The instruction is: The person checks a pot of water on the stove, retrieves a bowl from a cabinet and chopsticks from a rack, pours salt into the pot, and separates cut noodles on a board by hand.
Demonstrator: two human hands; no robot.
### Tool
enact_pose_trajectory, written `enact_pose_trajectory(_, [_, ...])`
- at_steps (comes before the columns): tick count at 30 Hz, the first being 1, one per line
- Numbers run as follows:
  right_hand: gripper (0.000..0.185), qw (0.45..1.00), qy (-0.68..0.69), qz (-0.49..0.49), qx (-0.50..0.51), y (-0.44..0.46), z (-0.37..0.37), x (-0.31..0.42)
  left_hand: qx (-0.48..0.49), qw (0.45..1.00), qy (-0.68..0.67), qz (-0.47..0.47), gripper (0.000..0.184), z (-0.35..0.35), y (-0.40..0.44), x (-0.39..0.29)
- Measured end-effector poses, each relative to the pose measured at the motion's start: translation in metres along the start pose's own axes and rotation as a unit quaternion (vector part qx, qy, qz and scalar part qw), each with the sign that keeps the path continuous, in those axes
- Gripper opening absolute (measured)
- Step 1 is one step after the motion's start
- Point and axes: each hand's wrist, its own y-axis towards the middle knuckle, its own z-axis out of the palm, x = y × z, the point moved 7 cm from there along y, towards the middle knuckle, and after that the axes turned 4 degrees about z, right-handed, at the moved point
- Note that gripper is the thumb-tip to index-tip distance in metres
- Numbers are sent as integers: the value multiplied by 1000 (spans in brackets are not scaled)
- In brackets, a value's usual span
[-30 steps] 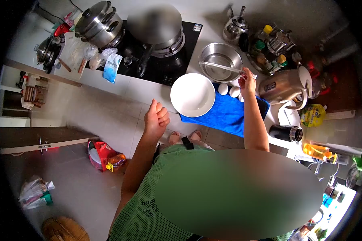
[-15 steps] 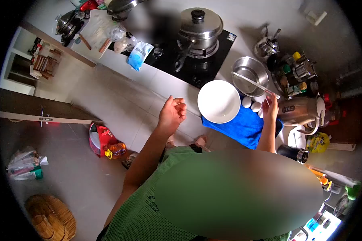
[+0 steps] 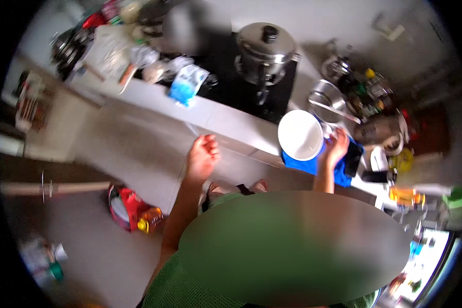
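Observed white eggs (image 3: 327,131) just beside the rim of a white bowl (image 3: 300,135), apparently at the upper edge of a blue towel (image 3: 304,165). Unable to count them, owing to blur and to the fingers in front. Noted the right-hand grip (image 3: 336,146) at the eggs, with fingers bent toward them. Cannot tell closed from open there, nor contact from close approach. Judged to be at the step of taking up or placing an egg beside the bowl. Judged to call next for a light, even hold on a single egg, clear of the others and of the bowl's rim.

Noted the left-hand grip (image 3: 204,158) well apart from the eggs, raised in front of the table (image 3: 226,112), with fingers loosely curled around no visible object.

Recorded beyond the bowl a steel basin (image 3: 326,92), with pale chopsticks (image 3: 334,111) laid across it. Located near the towel's far side a vacuum jug (image 3: 377,131) and a black flask (image 3: 377,176), both blurred. Located farther along the table a black hob (image 3: 228,97) bearing a lidded steel pot (image 3: 264,49), with a blue-and-white packet (image 3: 188,84) near its front edge.
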Motion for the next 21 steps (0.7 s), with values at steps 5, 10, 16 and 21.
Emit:
enact_pose_trajectory(5, [19,993,-1,71,93,-64,76,-1,23,998,2,-55,22,-13,-4,-26])
enact_pose_trajectory(10, [16,982,-49,77,165,-79,83,10,45,994,40,-93,21,8,7,-11])
enact_pose_trajectory(16, [17,972,-115,105,174,-85,66,10,26,990,63,-124,19,26,20,14])
enact_pose_trajectory(21, [18,932,-166,144,287,-120,98,-26,25,991,76,-107,19,13,6,-1])
